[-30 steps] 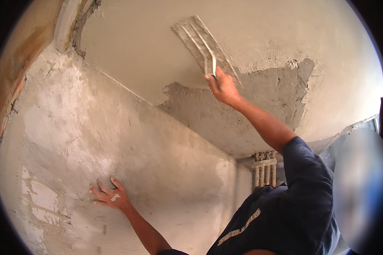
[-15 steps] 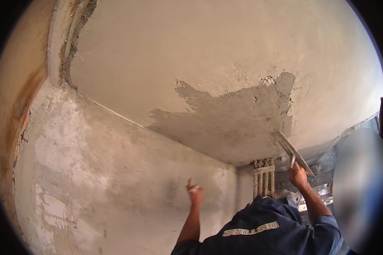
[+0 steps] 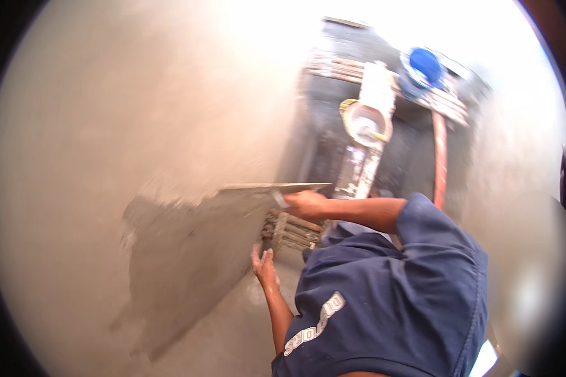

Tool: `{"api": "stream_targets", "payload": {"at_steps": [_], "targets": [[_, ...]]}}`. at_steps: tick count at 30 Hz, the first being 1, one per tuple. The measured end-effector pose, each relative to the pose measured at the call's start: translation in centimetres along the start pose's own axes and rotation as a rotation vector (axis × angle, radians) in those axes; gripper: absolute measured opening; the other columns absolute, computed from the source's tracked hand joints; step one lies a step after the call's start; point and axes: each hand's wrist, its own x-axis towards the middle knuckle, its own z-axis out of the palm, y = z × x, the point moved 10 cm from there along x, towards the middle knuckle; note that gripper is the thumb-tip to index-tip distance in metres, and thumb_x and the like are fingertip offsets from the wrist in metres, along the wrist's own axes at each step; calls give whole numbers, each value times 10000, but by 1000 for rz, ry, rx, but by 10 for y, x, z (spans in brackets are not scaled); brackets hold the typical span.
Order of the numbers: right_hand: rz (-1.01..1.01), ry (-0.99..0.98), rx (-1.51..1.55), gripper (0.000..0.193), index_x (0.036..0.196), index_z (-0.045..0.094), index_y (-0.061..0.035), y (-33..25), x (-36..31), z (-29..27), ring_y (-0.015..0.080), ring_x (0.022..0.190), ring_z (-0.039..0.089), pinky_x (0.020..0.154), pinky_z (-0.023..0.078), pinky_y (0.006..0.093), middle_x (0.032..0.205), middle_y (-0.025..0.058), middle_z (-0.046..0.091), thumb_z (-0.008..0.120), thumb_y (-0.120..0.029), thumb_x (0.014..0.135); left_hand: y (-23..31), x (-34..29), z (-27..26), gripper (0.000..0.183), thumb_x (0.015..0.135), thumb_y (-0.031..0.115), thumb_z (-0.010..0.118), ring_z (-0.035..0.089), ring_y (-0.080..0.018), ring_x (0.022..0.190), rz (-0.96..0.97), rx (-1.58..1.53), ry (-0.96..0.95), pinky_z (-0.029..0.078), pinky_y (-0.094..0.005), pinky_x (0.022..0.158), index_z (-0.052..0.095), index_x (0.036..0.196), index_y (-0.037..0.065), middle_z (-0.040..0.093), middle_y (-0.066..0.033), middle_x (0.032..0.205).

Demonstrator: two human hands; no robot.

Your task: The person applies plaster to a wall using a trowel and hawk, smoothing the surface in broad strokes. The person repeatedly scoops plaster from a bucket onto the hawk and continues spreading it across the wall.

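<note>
My right hand [image 3: 305, 205] grips the handle of a plastering trowel [image 3: 251, 188]. The trowel's long flat blade is seen nearly edge-on, lying along the upper edge of a darker, rough patch of plaster [image 3: 182, 257] on the wall. Below and to the left of it, my left hand [image 3: 265, 267] is raised beside the lower right of that patch. Its fingers are apart and hold nothing. Whether it touches the wall I cannot tell.
Several worn wooden poles [image 3: 295, 232] stand right behind my hands. Farther off, a pale bucket with a yellowish rim [image 3: 383, 129] and a blue bucket [image 3: 415, 85] rest by boards. A reddish pole [image 3: 440, 157] slants nearby. Smooth plastered wall [image 3: 107, 125] spreads left.
The view has swung to the right, bringing the buckets and boards into sight. My right hand with the trowel is now nearer my left hand, and the blade has turned almost level.
</note>
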Motion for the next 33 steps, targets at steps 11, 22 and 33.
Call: {"api": "stream_targets", "payload": {"at_steps": [11,22,33], "targets": [[-335,225,29,261,978,565,-31,-17,-39,9,382,815,659,677,521,495,863,173,656,635,-237,833,108,-24,154,473,902,455,653,590,-138,883,33,-56,-504,499,-313,791,570,1152,62,604,-27,1024],[-81,592,76,249,1009,600,-34,25,-104,24,350,868,659,703,528,468,957,171,650,615,-196,820,70,-37,197,428,953,361,586,653,-205,715,31,253,-599,557,-333,599,584,1060,-53,634,-116,876],[365,1383,491,285,1076,634,-39,110,-320,33,324,949,619,846,482,400,1013,155,638,681,-201,847,24,1,205,431,957,344,574,634,-280,955,17,196,-751,616,-442,743,488,1149,-32,590,-159,1048]]}}
